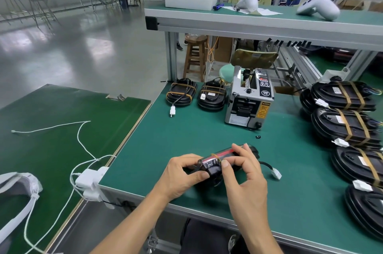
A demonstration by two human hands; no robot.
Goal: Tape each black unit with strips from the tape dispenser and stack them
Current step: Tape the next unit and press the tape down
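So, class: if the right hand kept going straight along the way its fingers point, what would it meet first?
The right hand grips the black unit, fingers pointing up-left across the table. Beyond the unit, bare green mat, then probably the taped unit left of the tape dispenser; depth is unclear.

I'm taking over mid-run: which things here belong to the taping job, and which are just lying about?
Job:
- black unit gripped by left hand and right hand
- tape dispenser
- taped units at right
- two taped units behind

Lying about:
- white cords
- white controller
- wooden stool
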